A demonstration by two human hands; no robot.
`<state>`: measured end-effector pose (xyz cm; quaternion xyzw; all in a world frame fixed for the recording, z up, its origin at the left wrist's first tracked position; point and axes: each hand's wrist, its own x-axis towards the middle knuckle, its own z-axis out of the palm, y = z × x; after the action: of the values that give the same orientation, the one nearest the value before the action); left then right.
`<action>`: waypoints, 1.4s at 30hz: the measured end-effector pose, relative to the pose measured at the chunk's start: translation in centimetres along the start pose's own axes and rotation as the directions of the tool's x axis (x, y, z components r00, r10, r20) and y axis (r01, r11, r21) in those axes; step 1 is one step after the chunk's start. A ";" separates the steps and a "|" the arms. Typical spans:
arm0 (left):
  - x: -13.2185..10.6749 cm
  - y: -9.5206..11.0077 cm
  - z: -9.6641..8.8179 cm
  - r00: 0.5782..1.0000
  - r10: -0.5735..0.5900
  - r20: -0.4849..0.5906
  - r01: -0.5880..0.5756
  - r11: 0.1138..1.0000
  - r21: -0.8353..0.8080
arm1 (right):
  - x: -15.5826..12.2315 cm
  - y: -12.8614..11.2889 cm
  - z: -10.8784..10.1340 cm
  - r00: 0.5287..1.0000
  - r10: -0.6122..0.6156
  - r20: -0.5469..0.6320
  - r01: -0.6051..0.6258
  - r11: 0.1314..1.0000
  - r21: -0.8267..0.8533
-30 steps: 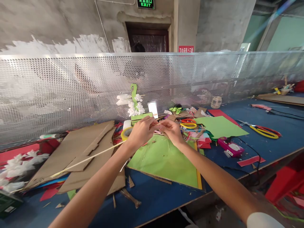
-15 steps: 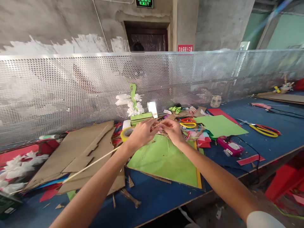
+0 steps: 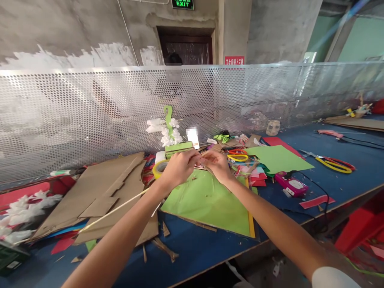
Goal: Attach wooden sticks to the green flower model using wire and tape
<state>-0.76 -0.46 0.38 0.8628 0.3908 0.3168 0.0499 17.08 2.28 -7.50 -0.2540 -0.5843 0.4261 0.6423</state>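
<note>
Head view: both hands up over the middle of the worktop [image 3: 196, 250], fingertips brought together at one spot. Left hand [image 3: 180, 168] in a close pinch, seemingly on a thin pale stick [image 3: 117, 208], which slants from lower left, above the cardboard, and passes behind the left wrist in line with the fingertips; the contact itself is hidden. Right hand [image 3: 217, 165] curled in to meet it, fingers bent; how tightly they close, and on what, I cannot tell.

Below the hands, a green sheet [image 3: 210, 206] lies flat, yellow strip along its right edge. Just beside the left hand, a roll of yellow tape [image 3: 155, 171]. Beyond the knuckles, a green block [image 3: 180, 149]; near it, white tufts [image 3: 168, 139] around an upright green hook shape [image 3: 169, 116].

Right of the hands: red-and-yellow scissor handles [image 3: 237, 156] among paper scraps, then a light green sheet [image 3: 279, 160], a magenta device [image 3: 290, 185] with dark cable, and open-bladed scissors [image 3: 333, 164] farther off. Clear jar [image 3: 273, 128] near the back.

Left: overlapping brown cardboard [image 3: 90, 192], then white fluffy pieces [image 3: 27, 210] at the far side.

Perforated metal screen [image 3: 120, 108] runs along the back; beyond it, a doorway and a green exit sign [image 3: 182, 4].
</note>
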 end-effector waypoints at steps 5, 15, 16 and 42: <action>0.0 -0.3 0.4 1.000 -0.012 0.010 0.011 0.997 0.076 | 0.0 0.3 0.1 0.999 0.019 -0.027 -0.017 0.998 0.053; -0.3 -0.2 1.1 0.984 0.109 -0.141 -0.080 0.976 0.202 | 0.3 0.5 0.2 0.999 -0.020 -0.032 0.022 0.998 0.065; -0.3 -0.3 1.3 0.981 0.134 -0.143 -0.101 0.971 0.215 | 0.3 0.5 0.2 0.999 -0.023 -0.039 0.025 0.998 0.060; 0.4 -3.0 1.1 0.968 0.252 -0.011 -0.243 0.944 0.222 | 0.1 0.7 0.3 0.992 0.036 -0.124 -0.025 0.996 0.090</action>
<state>-1.85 2.04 -1.32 0.8988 0.3129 0.2926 -0.0935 16.58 2.62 -7.93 -0.2604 -0.5196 0.4445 0.6817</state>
